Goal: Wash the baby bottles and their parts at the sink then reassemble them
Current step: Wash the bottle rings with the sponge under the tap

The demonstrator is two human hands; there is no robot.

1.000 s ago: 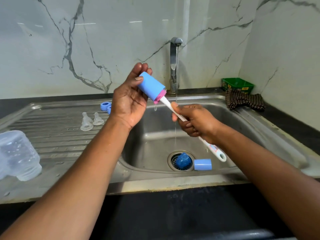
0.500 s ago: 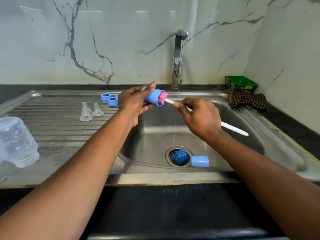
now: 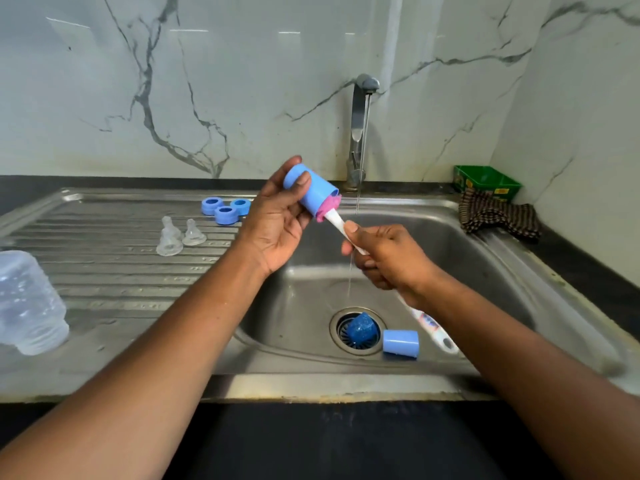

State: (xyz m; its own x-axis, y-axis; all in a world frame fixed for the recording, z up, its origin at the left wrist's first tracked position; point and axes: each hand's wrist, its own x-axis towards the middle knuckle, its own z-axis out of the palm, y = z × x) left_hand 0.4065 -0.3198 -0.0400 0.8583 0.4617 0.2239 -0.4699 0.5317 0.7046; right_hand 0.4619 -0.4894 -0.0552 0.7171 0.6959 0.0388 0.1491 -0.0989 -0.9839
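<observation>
We're mid-scrub on a blue cap [image 3: 313, 192]. Left hand [image 3: 277, 223] grips it around the body, thumb on the closed end, open mouth tilted down-right toward the basin. Right hand [image 3: 388, 258] is wrapped around the white handle of the bottle brush [image 3: 337, 221]; the pink sponge head is seated in the cap's mouth. Hands sit close together, joined only through brush and cap, above the sink [image 3: 485, 237] and just left of the thin stream from the tap [image 3: 360, 133].

To do it well, in our view:
- Twist the brush and counter-rotate the cap so the sponge sweeps the whole inner wall and the closed end.
- Keep the mouth pointing down so dirty water drains out.
- Grip near the sponge as now; a grip further back would likely let the handle flex.
- Bring the cap under the stream for a rinse afterwards; right now the water looks to fall just past it.

Risk: wet plastic is slippery, so we keep that thumb on the end.

Still in the basin: second blue cap [image 3: 400, 342] beside the drain, dark blue piece [image 3: 360, 327] on the strainer. On the drainboard: three blue rings [image 3: 225, 209], clear teats [image 3: 176, 235], clear bottle [image 3: 29, 303] at far left. Judging from that, reassembly isn't close.
</observation>
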